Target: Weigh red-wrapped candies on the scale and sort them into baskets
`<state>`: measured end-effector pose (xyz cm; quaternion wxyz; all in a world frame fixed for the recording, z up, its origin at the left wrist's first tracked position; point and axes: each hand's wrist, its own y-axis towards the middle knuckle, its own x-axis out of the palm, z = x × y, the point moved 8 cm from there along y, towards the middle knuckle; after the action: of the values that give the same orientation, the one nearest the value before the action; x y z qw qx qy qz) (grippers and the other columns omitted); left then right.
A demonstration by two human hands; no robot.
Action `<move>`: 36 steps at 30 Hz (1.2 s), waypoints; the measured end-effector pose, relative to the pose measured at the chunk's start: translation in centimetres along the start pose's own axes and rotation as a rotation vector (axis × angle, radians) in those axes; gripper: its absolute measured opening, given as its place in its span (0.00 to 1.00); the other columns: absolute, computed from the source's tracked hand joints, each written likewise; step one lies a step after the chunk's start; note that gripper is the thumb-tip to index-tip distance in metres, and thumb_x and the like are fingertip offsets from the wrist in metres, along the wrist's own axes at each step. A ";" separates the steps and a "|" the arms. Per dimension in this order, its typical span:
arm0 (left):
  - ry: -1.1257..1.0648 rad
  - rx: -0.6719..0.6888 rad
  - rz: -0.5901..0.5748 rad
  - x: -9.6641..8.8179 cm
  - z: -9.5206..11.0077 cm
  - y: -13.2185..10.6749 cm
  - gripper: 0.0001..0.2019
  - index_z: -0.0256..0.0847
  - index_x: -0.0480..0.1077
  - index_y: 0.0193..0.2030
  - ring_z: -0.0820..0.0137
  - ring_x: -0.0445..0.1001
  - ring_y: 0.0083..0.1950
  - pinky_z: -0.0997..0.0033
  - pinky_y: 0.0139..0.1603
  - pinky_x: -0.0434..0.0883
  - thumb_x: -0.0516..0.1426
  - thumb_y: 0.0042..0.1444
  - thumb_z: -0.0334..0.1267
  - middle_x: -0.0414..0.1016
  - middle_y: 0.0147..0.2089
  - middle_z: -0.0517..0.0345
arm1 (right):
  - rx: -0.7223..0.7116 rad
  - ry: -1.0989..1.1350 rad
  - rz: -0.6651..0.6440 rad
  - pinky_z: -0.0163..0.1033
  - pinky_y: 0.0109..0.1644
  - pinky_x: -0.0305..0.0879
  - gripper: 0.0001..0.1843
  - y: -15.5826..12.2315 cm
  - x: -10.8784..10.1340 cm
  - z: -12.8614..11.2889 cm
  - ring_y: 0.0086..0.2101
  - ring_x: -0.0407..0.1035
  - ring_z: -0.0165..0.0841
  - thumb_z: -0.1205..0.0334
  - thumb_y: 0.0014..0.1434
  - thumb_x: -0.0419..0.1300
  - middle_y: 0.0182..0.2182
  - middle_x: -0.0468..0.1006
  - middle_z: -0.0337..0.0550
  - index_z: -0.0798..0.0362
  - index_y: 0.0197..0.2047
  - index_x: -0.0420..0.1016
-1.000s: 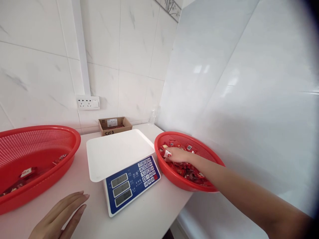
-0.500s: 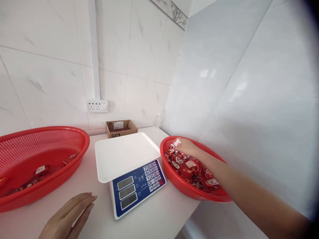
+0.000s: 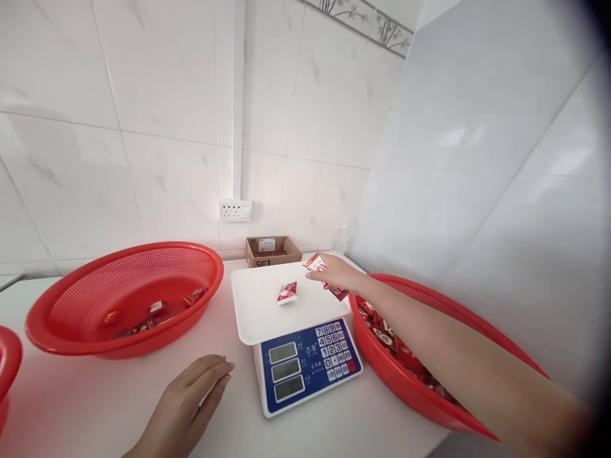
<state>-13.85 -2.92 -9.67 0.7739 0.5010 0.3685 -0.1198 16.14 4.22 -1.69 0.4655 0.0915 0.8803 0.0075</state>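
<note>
Over the right side of the scale's white pan (image 3: 258, 318), my right hand (image 3: 338, 272) is closed on small red-and-white candy packets (image 3: 316, 263), and a darker red one (image 3: 337, 292) shows below the fingers. Another red-and-white packet (image 3: 287, 292) is at the middle of the pan; whether it rests flat or is still dropping I cannot tell. The digital scale (image 3: 310, 369) has a blue panel with number keys. My left hand (image 3: 191, 401) is at the table in front of the scale, fingers extended, thumb a little apart, holding nothing.
A red basket (image 3: 382, 381) full of red packets stands right of the scale, under my right forearm. Another red basket (image 3: 128, 251) at left holds several packets. Part of a third red basket (image 3: 8, 356) shows at the left edge. Behind the scale sits a cardboard box (image 3: 274, 251).
My right hand has come up out of the right basket and moved left over the pan with packets. A packet now appears on the pan. The view has turned left.
</note>
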 end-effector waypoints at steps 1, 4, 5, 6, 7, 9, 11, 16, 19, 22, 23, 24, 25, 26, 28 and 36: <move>-0.008 -0.006 -0.004 0.0 -0.1 -0.1 0.10 0.44 0.71 0.41 0.70 0.76 0.41 0.78 0.41 0.73 0.49 0.60 0.39 0.77 0.39 0.54 | 0.014 0.023 -0.014 0.28 0.23 0.62 0.10 0.1 0.3 -0.1 0.24 0.67 0.26 0.58 0.50 0.61 0.31 0.76 0.40 0.53 0.35 0.67; -0.025 -0.016 -0.023 0.3 -0.3 -0.3 0.10 0.45 0.71 0.41 0.71 0.76 0.42 0.79 0.41 0.72 0.49 0.59 0.38 0.76 0.40 0.55 | 0.080 0.149 -0.068 0.27 0.22 0.63 0.10 0.0 0.6 0.2 0.22 0.65 0.24 0.57 0.51 0.60 0.30 0.77 0.40 0.53 0.35 0.67; -0.027 -0.021 -0.030 0.4 -0.3 -0.4 0.10 0.45 0.71 0.42 0.71 0.76 0.42 0.79 0.41 0.72 0.49 0.59 0.38 0.76 0.40 0.55 | 0.100 0.197 -0.100 0.27 0.22 0.63 0.11 -0.1 0.8 0.3 0.22 0.65 0.24 0.57 0.52 0.60 0.30 0.77 0.40 0.53 0.36 0.67; -0.027 -0.025 -0.036 0.5 -0.4 -0.5 0.10 0.45 0.71 0.42 0.71 0.75 0.42 0.80 0.41 0.72 0.49 0.59 0.38 0.76 0.40 0.55 | 0.111 0.237 -0.141 0.27 0.22 0.63 0.11 -0.2 1.1 0.4 0.22 0.65 0.24 0.57 0.52 0.60 0.30 0.78 0.41 0.53 0.36 0.67; -0.026 -0.030 -0.044 0.7 -0.5 -0.5 0.10 0.45 0.71 0.42 0.71 0.75 0.42 0.80 0.42 0.72 0.49 0.59 0.38 0.76 0.40 0.55 | 0.114 0.263 -0.187 0.26 0.23 0.63 0.10 -0.2 1.4 0.5 0.24 0.66 0.24 0.56 0.52 0.60 0.30 0.78 0.41 0.53 0.36 0.68; -0.024 -0.038 -0.055 0.8 -0.6 -0.6 0.10 0.45 0.71 0.42 0.71 0.75 0.42 0.80 0.42 0.72 0.49 0.59 0.39 0.76 0.41 0.55 | 0.108 0.280 -0.255 0.26 0.24 0.63 0.11 -0.3 1.9 0.7 0.25 0.67 0.25 0.55 0.52 0.60 0.31 0.78 0.42 0.53 0.35 0.70; -0.021 -0.039 -0.053 0.8 -0.6 -0.5 0.10 0.45 0.71 0.42 0.72 0.75 0.42 0.80 0.42 0.72 0.49 0.60 0.39 0.76 0.41 0.55 | 0.120 0.261 -0.254 0.27 0.24 0.63 0.13 -0.1 1.9 1.3 0.24 0.67 0.25 0.52 0.51 0.61 0.30 0.78 0.42 0.52 0.36 0.70; -0.019 -0.022 -0.013 0.4 -0.5 -0.3 0.10 0.44 0.71 0.41 0.72 0.76 0.41 0.80 0.41 0.72 0.49 0.60 0.39 0.76 0.40 0.56 | 0.174 0.109 -0.090 0.31 0.25 0.64 0.15 -0.6 -1.5 4.0 0.22 0.67 0.27 0.48 0.53 0.58 0.28 0.78 0.42 0.52 0.35 0.69; -0.019 -0.017 0.005 0.3 -0.8 -0.4 0.10 0.45 0.71 0.41 0.71 0.76 0.40 0.78 0.41 0.73 0.49 0.59 0.41 0.77 0.40 0.56 | 0.206 -0.133 -0.046 0.35 0.29 0.65 0.13 -2.2 -4.7 6.3 0.25 0.70 0.32 0.50 0.53 0.57 0.27 0.78 0.43 0.53 0.32 0.71; -0.022 -0.017 0.009 0.7 -1.3 -0.7 0.11 0.46 0.71 0.41 0.70 0.76 0.39 0.77 0.41 0.73 0.50 0.58 0.43 0.77 0.40 0.57 | 0.247 -0.415 -0.101 0.37 0.35 0.64 0.11 -4.6 -7.1 9.4 0.33 0.72 0.38 0.53 0.52 0.58 0.32 0.79 0.45 0.53 0.32 0.73; -0.022 -0.018 0.008 0.9 -1.5 -0.8 0.11 0.46 0.71 0.41 0.70 0.76 0.39 0.76 0.41 0.73 0.50 0.58 0.44 0.76 0.40 0.58 | 0.294 -0.497 -0.104 0.39 0.37 0.64 0.13 -5.5 -7.9 10.7 0.35 0.72 0.40 0.52 0.52 0.59 0.35 0.79 0.46 0.53 0.35 0.74; -0.022 -0.018 0.005 1.1 -1.7 -1.0 0.12 0.47 0.71 0.41 0.69 0.76 0.39 0.76 0.40 0.73 0.50 0.58 0.45 0.76 0.40 0.58 | 0.354 -0.566 -0.089 0.40 0.38 0.63 0.17 -6.4 -8.7 12.0 0.37 0.71 0.43 0.51 0.51 0.59 0.37 0.78 0.48 0.53 0.40 0.73; -0.019 -0.021 0.001 1.3 -2.0 -1.2 0.12 0.47 0.71 0.42 0.69 0.76 0.39 0.76 0.40 0.74 0.49 0.58 0.47 0.76 0.40 0.59 | 0.415 -0.620 -0.061 0.42 0.39 0.63 0.23 -7.4 -9.4 13.2 0.39 0.71 0.45 0.48 0.50 0.59 0.40 0.77 0.50 0.53 0.46 0.70; -0.015 -0.025 -0.005 1.6 -2.3 -1.4 0.13 0.48 0.71 0.42 0.69 0.76 0.39 0.76 0.40 0.74 0.49 0.58 0.48 0.76 0.40 0.59 | 0.460 -0.665 -0.022 0.45 0.40 0.63 0.29 -8.2 -9.9 14.1 0.41 0.70 0.47 0.45 0.50 0.58 0.43 0.76 0.53 0.53 0.52 0.66; -0.005 -0.028 -0.016 2.1 -2.8 -1.8 0.14 0.48 0.71 0.42 0.69 0.76 0.39 0.77 0.40 0.73 0.49 0.58 0.49 0.76 0.40 0.59 | 0.468 -0.746 0.057 0.49 0.43 0.62 0.35 -9.5 -10.1 14.8 0.45 0.67 0.51 0.43 0.50 0.57 0.48 0.72 0.57 0.52 0.57 0.60; 0.010 -0.088 -0.023 2.8 -4.0 -2.5 0.17 0.48 0.72 0.41 0.70 0.76 0.41 0.79 0.42 0.72 0.49 0.56 0.54 0.76 0.41 0.60 | 0.241 -0.468 -0.446 0.46 0.50 0.61 0.28 -12.4 0.8 14.4 0.51 0.64 0.47 0.55 0.49 0.60 0.56 0.66 0.48 0.45 0.55 0.67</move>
<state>-15.05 -0.16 -14.21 0.7919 0.4626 0.3832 -0.1097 25.67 -8.84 -11.73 0.6307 -0.0495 0.7426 -0.2197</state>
